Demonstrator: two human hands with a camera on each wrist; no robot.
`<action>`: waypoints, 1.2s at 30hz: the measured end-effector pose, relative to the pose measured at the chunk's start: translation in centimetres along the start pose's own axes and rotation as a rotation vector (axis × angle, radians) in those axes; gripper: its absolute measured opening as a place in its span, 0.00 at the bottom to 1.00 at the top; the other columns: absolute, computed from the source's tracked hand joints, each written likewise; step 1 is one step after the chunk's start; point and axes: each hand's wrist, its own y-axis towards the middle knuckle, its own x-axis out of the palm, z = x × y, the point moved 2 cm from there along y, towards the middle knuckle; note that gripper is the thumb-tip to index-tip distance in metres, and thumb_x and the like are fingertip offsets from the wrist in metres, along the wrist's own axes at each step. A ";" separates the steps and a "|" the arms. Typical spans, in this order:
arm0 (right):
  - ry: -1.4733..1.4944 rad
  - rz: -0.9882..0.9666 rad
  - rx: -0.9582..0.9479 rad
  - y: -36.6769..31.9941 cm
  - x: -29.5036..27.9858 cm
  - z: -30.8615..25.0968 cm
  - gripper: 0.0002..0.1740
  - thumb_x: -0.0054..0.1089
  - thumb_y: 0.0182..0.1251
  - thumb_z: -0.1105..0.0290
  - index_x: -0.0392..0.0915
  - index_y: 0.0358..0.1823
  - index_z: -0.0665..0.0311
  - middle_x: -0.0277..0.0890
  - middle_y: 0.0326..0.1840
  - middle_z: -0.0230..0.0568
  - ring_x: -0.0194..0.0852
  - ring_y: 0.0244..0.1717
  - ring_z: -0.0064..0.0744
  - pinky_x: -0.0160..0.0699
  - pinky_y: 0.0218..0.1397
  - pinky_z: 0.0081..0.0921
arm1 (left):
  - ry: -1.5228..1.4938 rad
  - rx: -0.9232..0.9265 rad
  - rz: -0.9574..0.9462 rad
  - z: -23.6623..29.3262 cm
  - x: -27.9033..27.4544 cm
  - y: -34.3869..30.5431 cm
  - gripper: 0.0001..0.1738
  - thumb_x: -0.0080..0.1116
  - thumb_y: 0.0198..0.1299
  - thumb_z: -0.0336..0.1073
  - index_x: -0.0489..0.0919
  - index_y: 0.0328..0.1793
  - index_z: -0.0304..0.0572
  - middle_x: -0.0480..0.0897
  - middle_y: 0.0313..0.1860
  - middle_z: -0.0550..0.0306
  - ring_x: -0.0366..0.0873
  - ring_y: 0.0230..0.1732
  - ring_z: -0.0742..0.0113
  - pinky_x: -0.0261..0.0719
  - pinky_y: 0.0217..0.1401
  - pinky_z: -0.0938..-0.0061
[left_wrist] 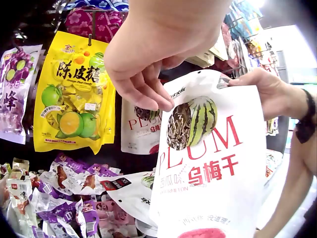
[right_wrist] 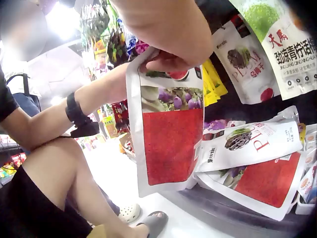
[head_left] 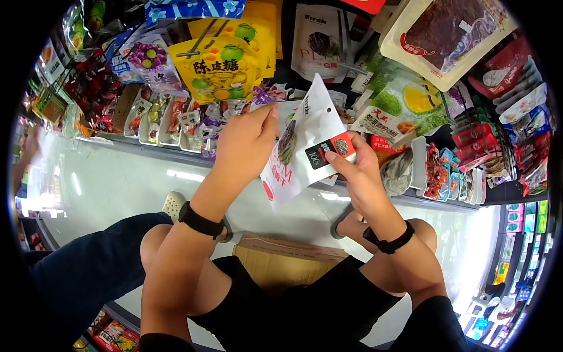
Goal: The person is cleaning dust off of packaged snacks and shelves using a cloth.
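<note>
A white dried plum pouch with red lettering is tilted in front of the shelf, its printed front toward the left wrist camera. My right hand grips its top end, thumb over the black and red label. Loosely curled, my left hand is at the pouch's other side. In the left wrist view, the left hand's fingertips overlap the pouch's upper edge. The right wrist view shows the pouch's red back panel. Similar pouches lie beside it on the bins, one white over a red-backed one.
Another plum pouch hangs on a hook behind, beside yellow candy bags. Green lemon bags hang to the right. Bins of small wrapped sweets line the shelf edge. A cardboard box is between the person's legs. Another person's leg is at left.
</note>
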 end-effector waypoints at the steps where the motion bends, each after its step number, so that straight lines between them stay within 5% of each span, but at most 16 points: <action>1: -0.033 -0.005 -0.023 -0.1 0.2 -0.4 0.10 0.62 0.69 0.77 0.74 0.50 0.66 0.81 0.42 0.32 0.77 0.41 0.16 0.76 0.46 0.19 | 0.052 0.020 0.021 0.0 -0.1 0.0 0.23 0.46 0.75 0.45 0.78 0.63 0.34 0.86 0.33 0.48 0.84 0.32 0.59 0.78 0.39 0.69; 8: -0.002 -0.028 -0.089 -0.3 -0.9 -2.6 0.13 0.64 0.69 0.73 0.77 0.52 0.67 0.83 0.45 0.32 0.78 0.43 0.16 0.76 0.48 0.18 | -0.148 -0.051 -0.030 -3.0 1.0 1.2 0.28 0.47 0.75 0.45 0.70 0.73 0.33 0.83 0.56 0.42 0.81 0.54 0.60 0.76 0.57 0.71; 10: 0.011 0.001 -0.122 0.1 -1.2 -3.1 0.14 0.65 0.68 0.73 0.77 0.53 0.67 0.83 0.45 0.32 0.79 0.43 0.16 0.76 0.49 0.18 | -0.569 -0.176 -0.161 -3.6 1.6 2.0 0.28 0.49 0.74 0.45 0.69 0.75 0.38 0.81 0.61 0.48 0.79 0.57 0.61 0.72 0.63 0.68; 13: 0.047 0.038 -0.138 0.7 -1.7 -3.8 0.15 0.65 0.68 0.73 0.76 0.54 0.69 0.83 0.46 0.34 0.79 0.44 0.18 0.77 0.51 0.20 | -0.810 -0.309 -0.291 -2.5 1.7 2.1 0.27 0.51 0.73 0.45 0.70 0.74 0.41 0.80 0.60 0.53 0.78 0.58 0.62 0.69 0.66 0.65; 18: 0.039 0.073 -0.233 2.1 -2.3 -3.6 0.18 0.64 0.70 0.70 0.75 0.58 0.68 0.82 0.51 0.35 0.79 0.47 0.19 0.76 0.54 0.21 | -0.680 -0.318 -0.120 -1.7 1.3 2.2 0.23 0.52 0.72 0.45 0.76 0.66 0.39 0.81 0.50 0.55 0.77 0.52 0.68 0.69 0.63 0.67; 21: 0.068 0.128 -0.258 3.0 -2.3 -3.4 0.18 0.62 0.72 0.70 0.75 0.60 0.66 0.82 0.51 0.32 0.78 0.49 0.19 0.73 0.57 0.21 | -0.579 -0.140 -0.160 -1.8 0.8 2.6 0.20 0.54 0.72 0.45 0.79 0.57 0.35 0.81 0.43 0.57 0.77 0.47 0.71 0.72 0.56 0.72; 23: 0.151 0.207 -0.234 3.6 -2.6 -3.5 0.17 0.62 0.72 0.70 0.76 0.60 0.65 0.82 0.51 0.31 0.77 0.50 0.18 0.72 0.58 0.22 | -0.540 -0.155 -0.139 -0.9 0.2 2.4 0.21 0.55 0.71 0.46 0.80 0.51 0.31 0.81 0.38 0.58 0.78 0.39 0.74 0.76 0.40 0.77; 24: 0.154 0.243 -0.251 4.0 -2.4 -3.5 0.16 0.62 0.73 0.69 0.78 0.58 0.64 0.83 0.50 0.30 0.76 0.50 0.17 0.71 0.56 0.22 | -0.520 -0.019 -0.034 -1.8 1.0 2.9 0.22 0.55 0.71 0.47 0.79 0.51 0.29 0.81 0.36 0.58 0.77 0.30 0.74 0.74 0.24 0.77; 27: 0.117 0.244 -0.269 5.2 -2.5 -3.0 0.15 0.62 0.73 0.68 0.79 0.57 0.64 0.82 0.47 0.29 0.75 0.46 0.16 0.70 0.53 0.20 | -0.519 -0.101 0.039 -1.5 1.2 3.0 0.20 0.57 0.69 0.43 0.79 0.40 0.27 0.81 0.29 0.50 0.76 0.31 0.63 0.73 0.37 0.69; 36: 0.070 0.394 -0.366 7.2 -1.6 -3.7 0.13 0.63 0.71 0.68 0.81 0.53 0.65 0.82 0.45 0.29 0.73 0.43 0.17 0.69 0.50 0.19 | -0.487 -0.150 0.183 -1.0 2.6 4.7 0.20 0.58 0.65 0.45 0.80 0.48 0.31 0.84 0.38 0.42 0.83 0.42 0.48 0.78 0.48 0.61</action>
